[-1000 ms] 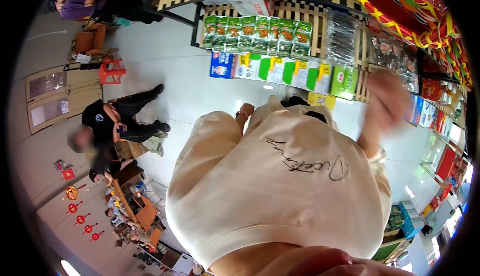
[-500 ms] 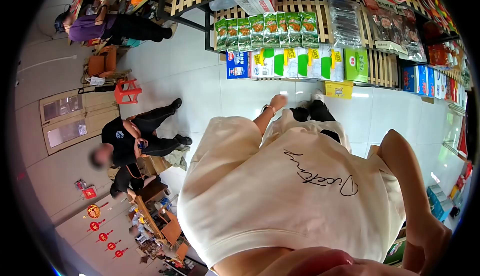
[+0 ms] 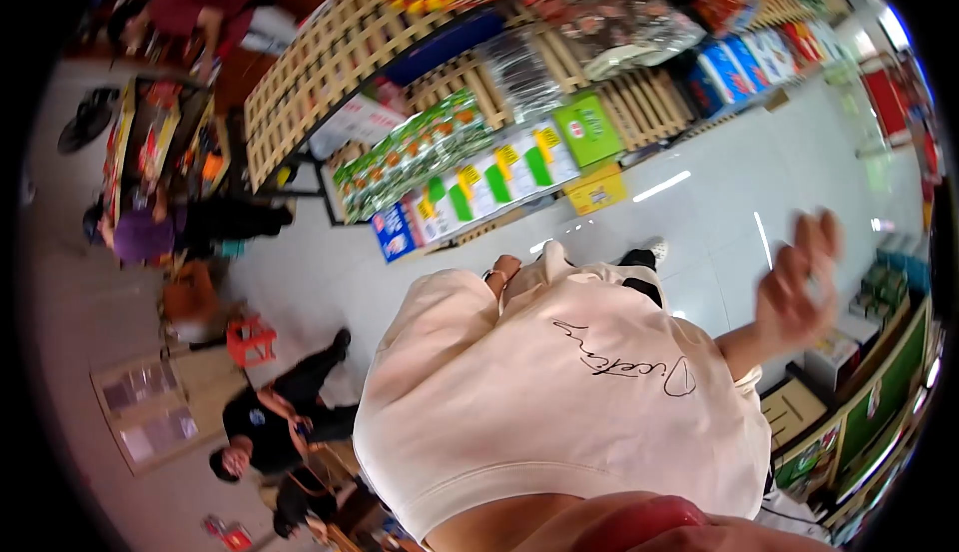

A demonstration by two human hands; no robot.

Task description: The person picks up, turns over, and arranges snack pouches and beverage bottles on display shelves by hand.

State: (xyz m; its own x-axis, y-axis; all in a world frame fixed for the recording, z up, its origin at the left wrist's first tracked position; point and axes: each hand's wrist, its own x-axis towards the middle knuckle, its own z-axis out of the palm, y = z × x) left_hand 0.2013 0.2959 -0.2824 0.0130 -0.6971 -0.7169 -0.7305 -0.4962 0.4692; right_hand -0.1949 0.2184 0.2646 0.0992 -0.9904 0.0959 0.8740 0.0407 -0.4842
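Observation:
My left hand (image 3: 507,266), with a band at the wrist, hangs low beside my cream trousers and below the shelf. Its fingers are too small and turned away to make out. My right hand (image 3: 799,287) is raised out to the right of my cream shirt (image 3: 569,412), blurred by motion. Its fingers are apart and loosely bent, with nothing visible in them. A yellow box (image 3: 596,190) at the foot of the shelf is in front of me, touched by neither hand.
A slatted wooden shelf (image 3: 300,92) holds green snack packets (image 3: 410,152), cartons and a green box (image 3: 587,130). A red stool (image 3: 250,340) and a seated person (image 3: 262,417) are at left. Another shelf (image 3: 859,402) with boxes stands at right. More people are farther left.
My right hand has swung from near my face outward to the right. My view has turned, so the front shelf appears tilted. My left hand has shifted slightly left in view.

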